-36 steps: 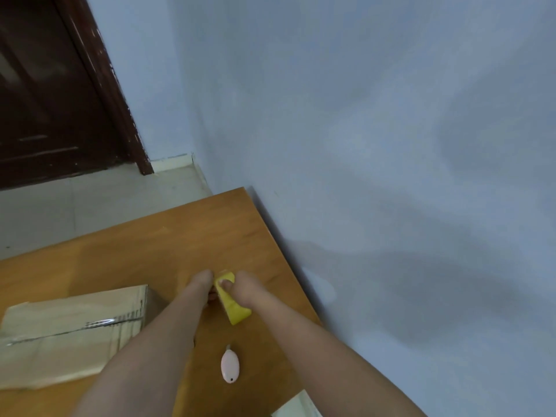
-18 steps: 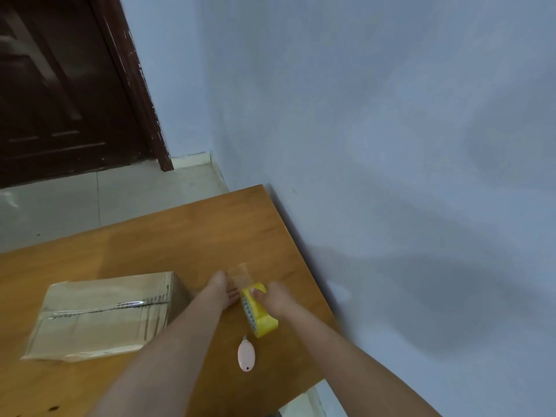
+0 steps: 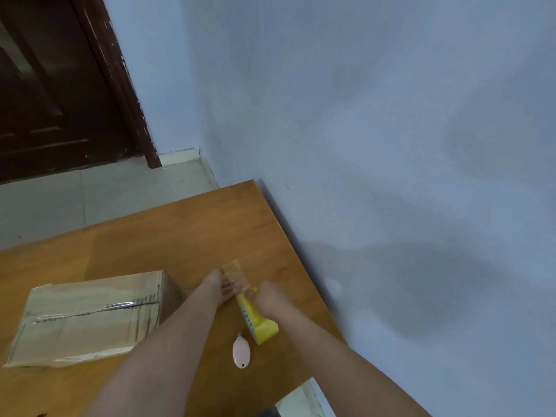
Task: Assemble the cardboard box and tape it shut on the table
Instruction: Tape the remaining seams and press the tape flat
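1. While your right hand (image 3: 267, 299) is closed around the yellow tape roll (image 3: 257, 322), that roll stands on edge above the wooden table (image 3: 186, 236), near the table's right side.
2. Your left hand (image 3: 218, 288) pinches the free end of a clear tape strip (image 3: 237, 276) drawn out from the roll; the fingers are partly hidden behind the strip, so you cannot tell exactly how they grip it.
3. Your cardboard box (image 3: 87, 317) lies flat-topped on the table to the left of your left forearm, its flaps down and a glossy tape line running along the top seam.
4. Just below the roll, a small pink oval object (image 3: 241, 353) rests on the table between your two forearms; its kind is unclear.
5. Behind the table you see a blue wall (image 3: 376, 130) and a dark wooden door (image 3: 57, 85).
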Motion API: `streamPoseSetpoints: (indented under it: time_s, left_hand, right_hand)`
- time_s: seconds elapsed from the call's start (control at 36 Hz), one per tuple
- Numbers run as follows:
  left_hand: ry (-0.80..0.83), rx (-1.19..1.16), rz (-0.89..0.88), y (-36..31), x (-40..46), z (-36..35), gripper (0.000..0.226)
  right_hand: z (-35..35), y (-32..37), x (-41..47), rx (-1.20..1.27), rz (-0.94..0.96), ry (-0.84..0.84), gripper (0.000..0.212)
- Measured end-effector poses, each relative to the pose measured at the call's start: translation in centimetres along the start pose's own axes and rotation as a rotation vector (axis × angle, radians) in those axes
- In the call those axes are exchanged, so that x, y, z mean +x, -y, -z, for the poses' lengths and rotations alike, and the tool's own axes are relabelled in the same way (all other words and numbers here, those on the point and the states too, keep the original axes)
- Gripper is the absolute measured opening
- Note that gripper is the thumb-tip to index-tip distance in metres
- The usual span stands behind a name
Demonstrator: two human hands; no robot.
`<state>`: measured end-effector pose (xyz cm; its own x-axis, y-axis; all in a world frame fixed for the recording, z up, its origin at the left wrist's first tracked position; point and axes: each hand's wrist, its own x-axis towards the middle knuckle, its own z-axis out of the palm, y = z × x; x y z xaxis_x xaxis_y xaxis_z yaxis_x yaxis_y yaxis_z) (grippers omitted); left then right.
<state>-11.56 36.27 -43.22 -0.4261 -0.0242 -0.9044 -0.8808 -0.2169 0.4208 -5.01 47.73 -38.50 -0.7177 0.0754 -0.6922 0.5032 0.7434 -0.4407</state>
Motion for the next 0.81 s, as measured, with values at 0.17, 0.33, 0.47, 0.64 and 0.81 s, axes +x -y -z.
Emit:
streamPoseSetpoints:
  time_s: [0.17, 0.33, 0.47, 0.64, 0.81]
  left_hand:
    - [-0.015, 0.024, 0.014, -0.2, -0.1, 0.0, 0.037]
    - [-0.051, 0.107, 0.049, -0.3, 0.3, 0.0, 0.024]
    - [-0.069, 0.145, 0.057, -0.4, 1.0, -0.1, 0.024]
    - [-0.094, 0.207, 0.057, -0.7, 1.7, -0.4, 0.028]
    - [-0.104, 0.229, 0.063, -0.5, 2.4, -0.6, 0.032]
  right_hand:
    - [0.2, 0.7, 0.5, -0.043, -0.022, -0.011, 0.045]
    - [0.1, 1.8, 0.6, -0.238, 0.0, 0.027, 0.033]
    - [0.1, 2.3, 1.2, -0.309, -0.021, 0.064, 0.035]
    - [-0.3, 2.0, 0.9, -0.366, -0.051, 0.108, 0.035]
    - [0.5, 1.7, 0.6, -0.248, -0.071, 0.099, 0.036]
